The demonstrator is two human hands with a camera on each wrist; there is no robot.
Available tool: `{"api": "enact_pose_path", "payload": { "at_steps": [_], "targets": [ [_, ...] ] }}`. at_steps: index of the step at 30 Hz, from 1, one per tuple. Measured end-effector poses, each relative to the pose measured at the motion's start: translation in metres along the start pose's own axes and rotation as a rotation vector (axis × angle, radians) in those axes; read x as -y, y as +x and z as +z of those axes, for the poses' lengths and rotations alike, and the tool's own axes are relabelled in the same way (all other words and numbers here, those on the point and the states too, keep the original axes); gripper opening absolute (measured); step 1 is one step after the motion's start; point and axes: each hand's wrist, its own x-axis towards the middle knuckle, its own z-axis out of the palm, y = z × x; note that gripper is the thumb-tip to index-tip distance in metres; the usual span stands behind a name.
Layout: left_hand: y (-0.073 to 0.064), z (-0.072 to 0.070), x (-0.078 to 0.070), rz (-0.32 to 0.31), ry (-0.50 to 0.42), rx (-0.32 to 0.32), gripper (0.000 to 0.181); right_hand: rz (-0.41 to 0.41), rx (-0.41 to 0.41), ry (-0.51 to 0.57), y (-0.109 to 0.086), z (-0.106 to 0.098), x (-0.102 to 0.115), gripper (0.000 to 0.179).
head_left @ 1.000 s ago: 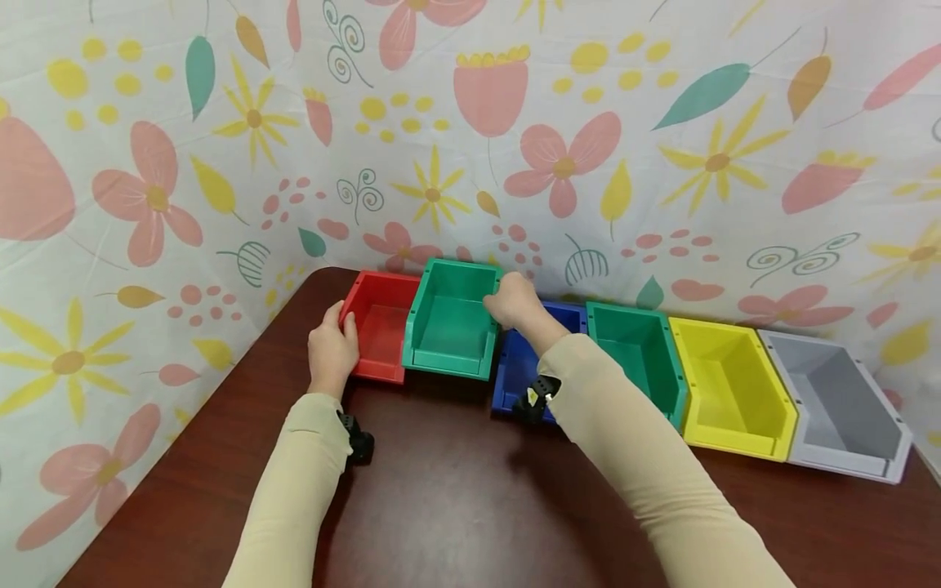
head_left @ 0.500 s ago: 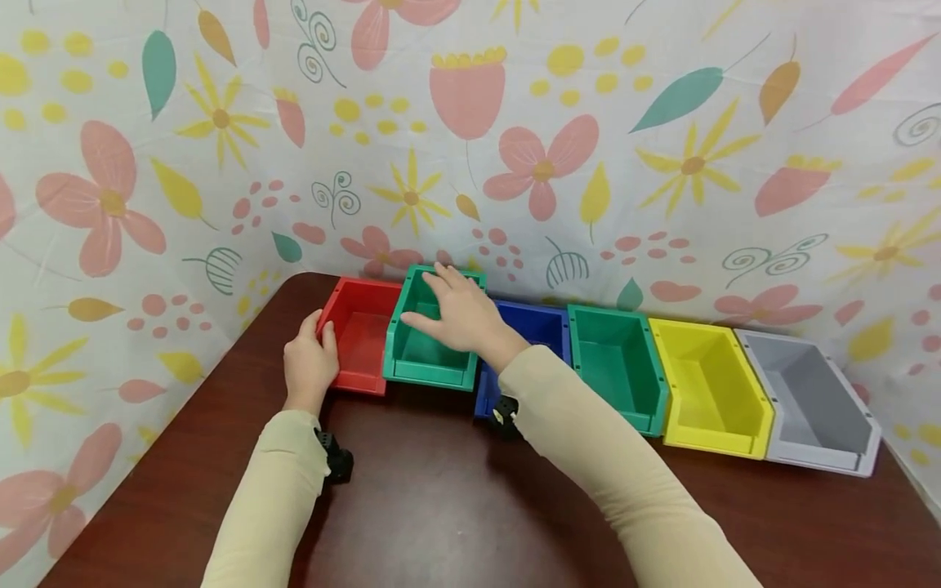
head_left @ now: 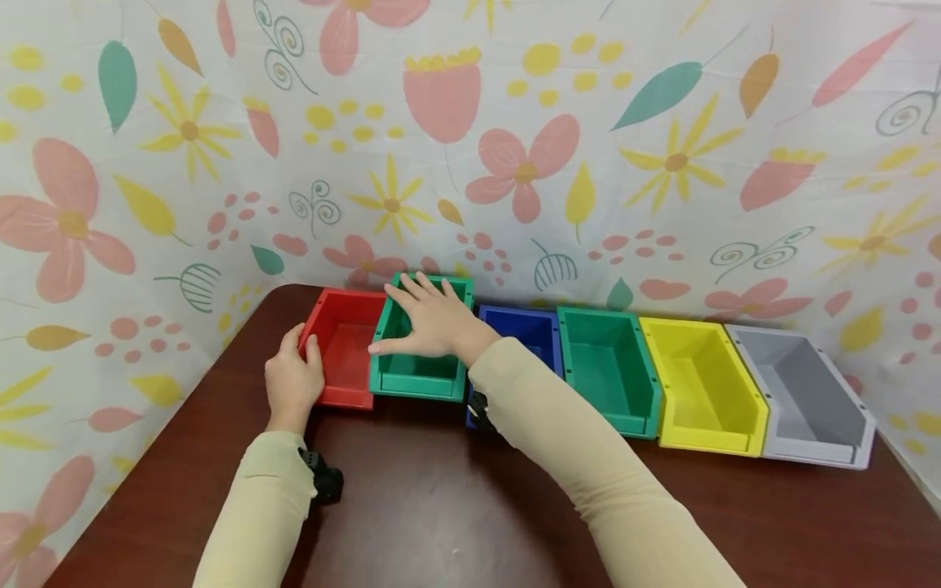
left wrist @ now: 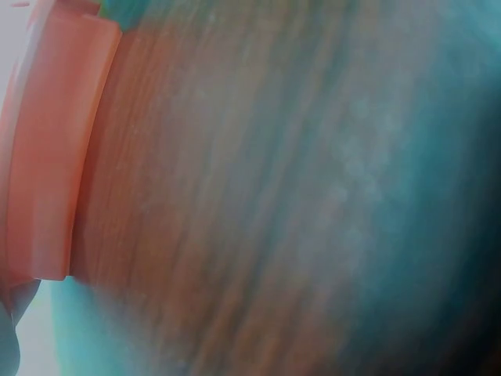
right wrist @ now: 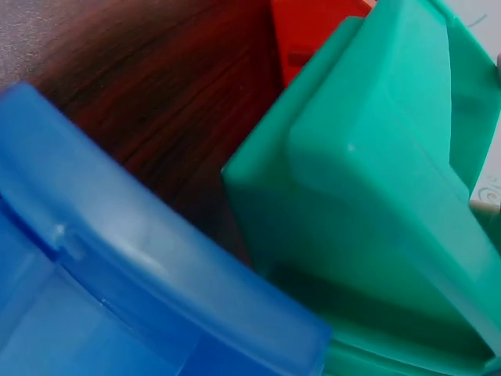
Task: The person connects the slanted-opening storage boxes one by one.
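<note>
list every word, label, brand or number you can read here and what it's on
No readable text in any view.
Red bin, green bin at the right hand, blue bin, yellow bin, gray bin: no lettering visible.
Wall covering: printed flowers and leaves only.
Black device on the right wrist: pale mark, too small to read.

Beyond the right hand (head_left: pixel 432 323), a white floral-print cloth (head_left: pixel 507 237) is hung; on the near side of that hand, soft light is reflected by a reddish-brown wood-grain tabletop (head_left: pixel 412 506).
</note>
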Motion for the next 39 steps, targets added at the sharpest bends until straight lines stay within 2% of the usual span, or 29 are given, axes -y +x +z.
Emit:
{"api": "enact_pose_path", "payload": {
  "at_steps": [7, 13, 22, 31, 39],
  "targets": [
    [0.000, -0.001, -0.001, 0.003, 0.003, -0.010, 0.043, 0.019, -0.016, 0.023, 0.004, 0.000, -0.003, 0.100],
    [0.001, 0.000, -0.002, 0.011, -0.003, 0.006, 0.043, 0.039, -0.042, 0.054, 0.005, 0.001, -0.007, 0.093],
    [0.000, -0.002, -0.002, 0.012, 0.005, 0.013, 0.043, 0.077, -0.028, 0.042, 0.007, 0.000, -0.004, 0.113],
    [0.005, 0.000, -0.004, 0.000, -0.013, 0.051, 0.044, 0.099, -0.001, 0.060, 0.010, -0.006, -0.006, 0.110],
    [0.005, -0.003, -0.001, 0.037, 0.003, 0.008, 0.041, 0.079, -0.011, 0.064, 0.014, -0.001, -0.004, 0.112]
  ]
}}
